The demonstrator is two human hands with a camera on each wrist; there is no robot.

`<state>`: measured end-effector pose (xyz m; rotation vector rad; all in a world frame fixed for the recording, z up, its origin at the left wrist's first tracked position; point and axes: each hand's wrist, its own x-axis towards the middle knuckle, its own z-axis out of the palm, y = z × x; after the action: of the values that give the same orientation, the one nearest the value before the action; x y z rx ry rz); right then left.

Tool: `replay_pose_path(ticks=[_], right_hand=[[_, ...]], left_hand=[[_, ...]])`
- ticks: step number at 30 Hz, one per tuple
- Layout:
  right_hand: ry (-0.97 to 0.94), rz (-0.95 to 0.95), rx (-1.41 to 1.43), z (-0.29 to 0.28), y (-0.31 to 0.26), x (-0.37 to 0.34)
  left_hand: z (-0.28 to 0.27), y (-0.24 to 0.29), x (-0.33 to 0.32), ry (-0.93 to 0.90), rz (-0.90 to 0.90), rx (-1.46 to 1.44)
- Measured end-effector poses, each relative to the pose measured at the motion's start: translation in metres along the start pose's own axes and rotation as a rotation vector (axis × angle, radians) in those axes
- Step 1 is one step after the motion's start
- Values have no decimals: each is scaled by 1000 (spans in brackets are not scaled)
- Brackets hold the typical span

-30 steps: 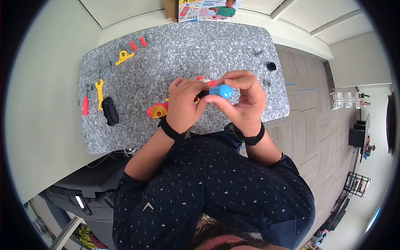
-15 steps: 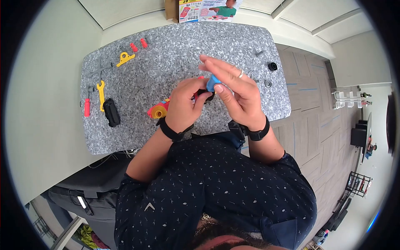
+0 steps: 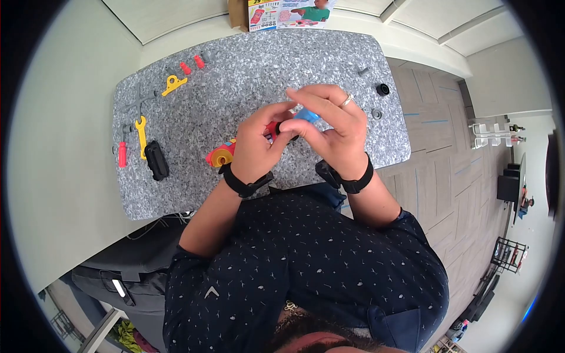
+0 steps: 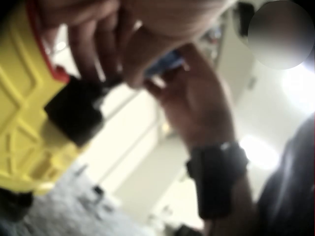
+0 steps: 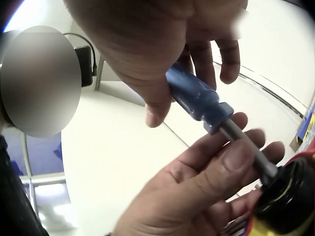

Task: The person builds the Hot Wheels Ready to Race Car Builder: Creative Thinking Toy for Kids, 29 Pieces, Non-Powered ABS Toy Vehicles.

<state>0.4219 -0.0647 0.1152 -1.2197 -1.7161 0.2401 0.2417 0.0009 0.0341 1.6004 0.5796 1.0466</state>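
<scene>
Since the earlier frame, the right hand's (image 3: 338, 126) raised fingers had bent lower. I saw them clamped on the blue, grey-shafted screwdriver (image 5: 197, 97), while the left hand's (image 3: 257, 144) fingers pinched its shaft. Its tip met a black wheel (image 5: 290, 196) of the red-and-yellow plastic toy car (image 3: 221, 155), over the speckled grey worktop (image 3: 341, 53).

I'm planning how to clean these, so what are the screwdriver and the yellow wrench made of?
The screwdriver's blue handle looks like smooth, slightly glossy plastic, from its soft highlights. Its grey shaft could be metal or plastic; the dull sheen leaves that open. The yellow wrench is probably plastic, given its even, bright colour; finish unclear.
</scene>
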Motion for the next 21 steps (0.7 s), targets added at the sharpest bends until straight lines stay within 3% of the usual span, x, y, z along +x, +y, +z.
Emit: replay_pose_path(ticks=[6, 11, 15, 21], right_hand=[[14, 6, 141, 9, 2, 3], [61, -31, -111, 3, -8, 11], [66, -42, 117, 13, 7, 6], [125, -35, -96, 15, 8, 4]], left_hand=[[-4, -2, 0, -30, -9, 15], [0, 0, -1, -13, -43, -17], [-7, 2, 0, -41, 3, 94], [-7, 4, 0, -77, -30, 117]])
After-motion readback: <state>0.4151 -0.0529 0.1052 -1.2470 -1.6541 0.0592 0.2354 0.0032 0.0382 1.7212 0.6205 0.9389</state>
